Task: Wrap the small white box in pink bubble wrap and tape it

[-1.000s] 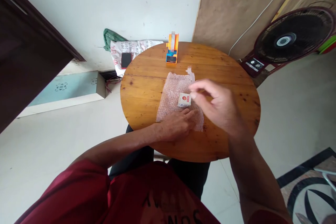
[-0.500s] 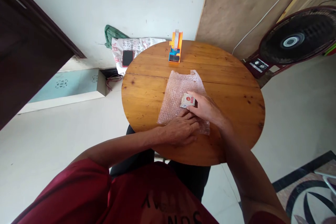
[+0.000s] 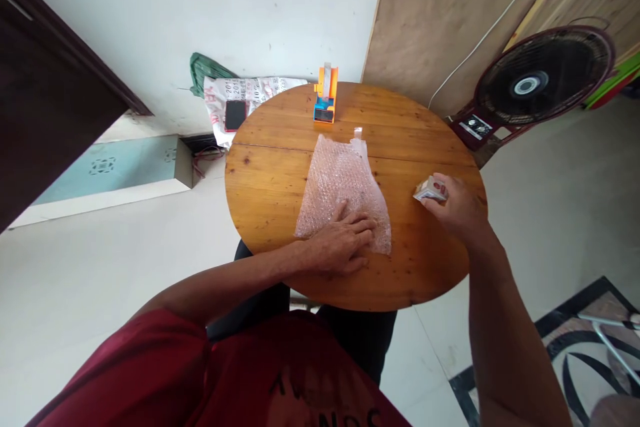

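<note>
A sheet of pinkish bubble wrap (image 3: 340,177) lies on the round wooden table (image 3: 270,193), with a small strip of tape (image 3: 358,133) sticking out at its far edge. Flat on the near part of the wrap rests my left hand (image 3: 343,240), fingers spread. Over at the right side of the table, my right hand (image 3: 460,207) grips a small pale box (image 3: 431,189) with red print, apart from the wrap. The box's right end is hidden by my fingers.
An orange and blue tape dispenser (image 3: 325,97) stands at the table's far edge. Left of the table, a phone (image 3: 235,115) lies on a printed white sack (image 3: 215,97). A dark fan (image 3: 530,83) stands at the right, near the wall.
My right hand has carried the box rightward off the bubble wrap to the table's right side. My left hand has stayed on the wrap, its fingers now more spread. The view has shifted slightly.
</note>
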Motion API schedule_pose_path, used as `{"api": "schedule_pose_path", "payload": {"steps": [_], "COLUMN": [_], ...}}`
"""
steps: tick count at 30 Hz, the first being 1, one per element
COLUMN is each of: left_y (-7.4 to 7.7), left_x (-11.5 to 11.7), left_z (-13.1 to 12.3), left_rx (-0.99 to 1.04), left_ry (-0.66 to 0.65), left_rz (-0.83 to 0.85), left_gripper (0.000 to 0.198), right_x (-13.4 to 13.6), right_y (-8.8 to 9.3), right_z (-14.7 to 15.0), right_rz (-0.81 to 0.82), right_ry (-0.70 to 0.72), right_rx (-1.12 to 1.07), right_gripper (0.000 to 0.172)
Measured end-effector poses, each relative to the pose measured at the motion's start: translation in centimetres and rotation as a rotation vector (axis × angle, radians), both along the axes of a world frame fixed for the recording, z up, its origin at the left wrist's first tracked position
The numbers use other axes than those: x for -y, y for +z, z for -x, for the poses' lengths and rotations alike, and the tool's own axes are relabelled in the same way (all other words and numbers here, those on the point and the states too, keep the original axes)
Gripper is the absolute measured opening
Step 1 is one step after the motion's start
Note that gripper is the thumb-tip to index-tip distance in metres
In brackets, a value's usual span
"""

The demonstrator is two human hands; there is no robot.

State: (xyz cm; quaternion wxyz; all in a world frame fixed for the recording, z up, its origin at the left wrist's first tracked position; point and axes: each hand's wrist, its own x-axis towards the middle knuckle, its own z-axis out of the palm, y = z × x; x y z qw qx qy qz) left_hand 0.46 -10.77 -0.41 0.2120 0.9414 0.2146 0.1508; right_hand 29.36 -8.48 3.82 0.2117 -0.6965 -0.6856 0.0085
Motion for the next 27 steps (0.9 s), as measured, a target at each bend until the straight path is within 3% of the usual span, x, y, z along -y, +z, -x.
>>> {"api": "schedule_pose_path", "payload": {"steps": [4,6,9,11,13,16,21,24,27], "left_y": [0.4,0.7,0.8,0.7,0.7,0.6,0.9,1.9,3.4], "left_x": [0.0,0.1,0.2,0.2,0.3,0.2,-0.2,-0.7,-2.0], "left_z": [0.1,0.1,0.1,0.1,0.1,0.1,0.4,0.8,0.8], "left_rx": [-0.013,-0.013,-0.034,-0.081,-0.119,-0.087,0.003,0.027,0.037], "left_ry": [-0.003,-0.002,0.022,0.04,0.052,0.033,-0.006,-0.021,0.044], "left_rz": [-0.005,-0.009,-0.001,0.026,0.038,0.019,0.053,0.142,0.188], "left_gripper": [0.024,0.025,0.034,0.037,0.035,0.036,0.028,0.033,0.044], "right_x": [1.5,2.3,2.7,2.2,1.2,-0.9,-3.6,-4.1,-3.8], "right_y": [2.1,3.6,4.2,3.2,1.5,-0.9,-3.7,-4.8,-5.5], "right_z": [3.7,7.0,11.9,14.2,15.5,15.4,12.4,11.0,10.3], "right_rz": [-0.301,-0.323,-0.169,0.001,0.113,0.17,0.06,0.095,0.091], "right_ry": [0.06,0.16,0.416,0.593,0.668,0.598,0.355,0.271,0.283], "right_rx": [0.0,-0.007,-0.105,-0.126,-0.17,-0.171,-0.089,-0.059,-0.041], "right_gripper": [0.031,0.025,0.021,0.02,0.023,0.031,0.045,0.049,0.048]}}
